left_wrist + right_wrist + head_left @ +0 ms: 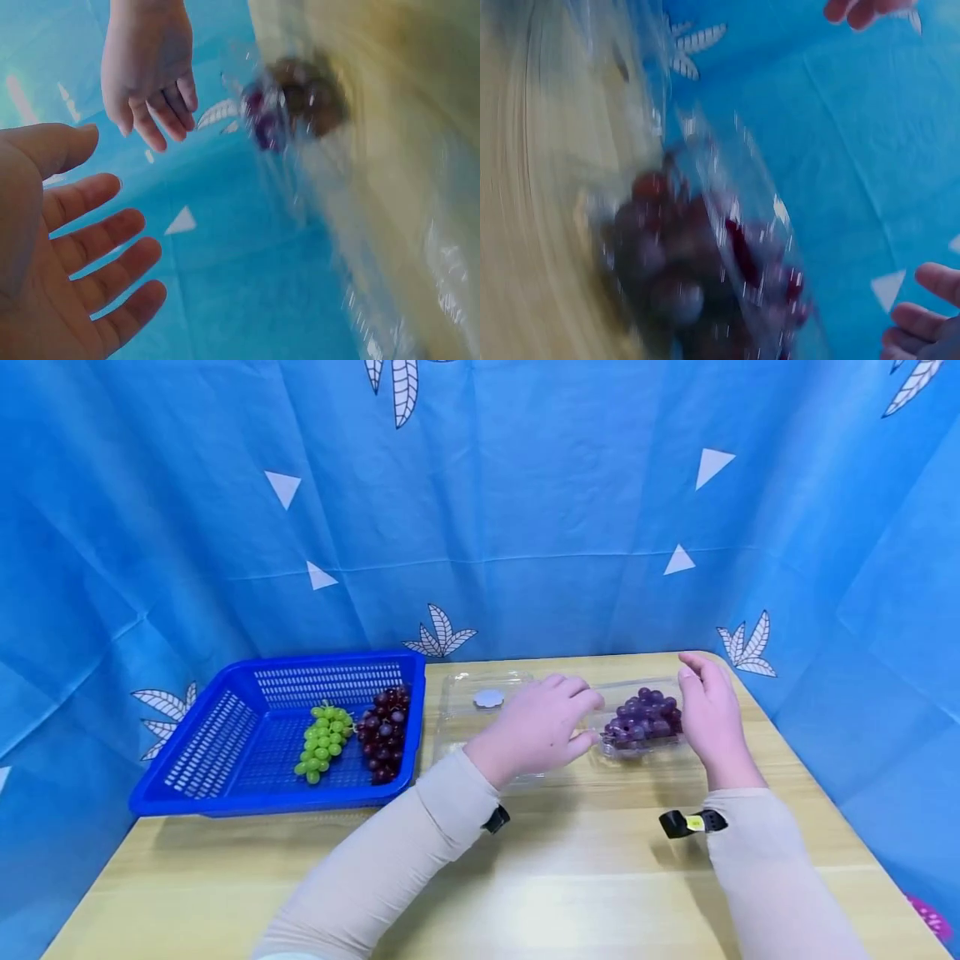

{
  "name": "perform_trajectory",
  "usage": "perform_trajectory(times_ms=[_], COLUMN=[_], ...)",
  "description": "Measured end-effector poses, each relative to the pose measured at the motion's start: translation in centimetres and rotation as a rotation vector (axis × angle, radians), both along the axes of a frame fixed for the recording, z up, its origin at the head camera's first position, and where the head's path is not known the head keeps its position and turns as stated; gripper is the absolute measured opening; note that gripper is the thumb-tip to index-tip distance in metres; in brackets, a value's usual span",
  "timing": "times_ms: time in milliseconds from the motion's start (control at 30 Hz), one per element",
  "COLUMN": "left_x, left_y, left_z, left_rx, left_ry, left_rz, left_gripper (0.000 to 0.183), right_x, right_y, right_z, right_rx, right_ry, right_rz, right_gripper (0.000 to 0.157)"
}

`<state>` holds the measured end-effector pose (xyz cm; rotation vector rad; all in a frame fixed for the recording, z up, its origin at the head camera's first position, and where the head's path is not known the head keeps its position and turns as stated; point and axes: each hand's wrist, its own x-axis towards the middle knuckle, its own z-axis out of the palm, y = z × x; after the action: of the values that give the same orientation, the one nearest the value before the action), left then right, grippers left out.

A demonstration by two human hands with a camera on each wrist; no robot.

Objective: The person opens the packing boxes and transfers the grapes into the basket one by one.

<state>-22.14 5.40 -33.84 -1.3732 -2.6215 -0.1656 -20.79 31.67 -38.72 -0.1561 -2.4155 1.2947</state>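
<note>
A bunch of purple grapes (643, 718) lies in a clear plastic box (637, 748) at the right of the table. To its left lies more clear plastic with a pale scalloped sticker (489, 698); whether the two pieces are joined I cannot tell. My left hand (536, 718) hovers over that plastic at the left side of the grapes, fingers spread and holding nothing. At the grapes' right side is my right hand (712, 718), its fingers loosely bent and empty. In the right wrist view the grapes (682, 262) are blurred behind clear plastic.
A blue plastic basket (225, 672) stands on the left of the wooden table (585, 877). Inside it lie a green grape bunch (324, 742) and a dark red grape bunch (385, 735). Behind the table hangs a blue patterned curtain (525, 527).
</note>
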Motion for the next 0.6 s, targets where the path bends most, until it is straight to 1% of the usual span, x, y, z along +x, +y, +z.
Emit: perform_trajectory(times_ms=[133,233,300,400,500,600], left_x=[0.2,0.3,0.3,-0.1,-0.6,-1.0], left_y=[2.0,3.9,5.2,7.3,9.2,10.4], left_z=[-1.3,-2.3,-3.1,-4.5,-5.7,-6.8], left_rx=[-0.013,-0.022,-0.015,0.012,0.039,0.039], left_ry=[-0.053,-0.071,-0.071,-0.056,-0.043,-0.043], left_rz=[0.043,0.096,0.129,0.171,0.213,0.265], left_gripper=[0.049,0.054,0.055,0.056,0.059,0.068], right_x=[-0.4,-0.5,-0.5,-0.7,-0.8,-0.8], right_y=[1.6,2.7,3.4,4.4,5.4,6.2], right_z=[-0.8,-1.7,-2.3,-3.2,-4.1,-5.0], right_rx=[-0.024,-0.055,-0.101,-0.234,-0.452,-0.610], right_ry=[-0.077,-0.136,-0.181,-0.224,-0.238,-0.241], right_rz=[0.012,0.057,0.096,0.166,0.255,0.330], right_gripper=[0.063,0.065,0.067,0.069,0.069,0.068])
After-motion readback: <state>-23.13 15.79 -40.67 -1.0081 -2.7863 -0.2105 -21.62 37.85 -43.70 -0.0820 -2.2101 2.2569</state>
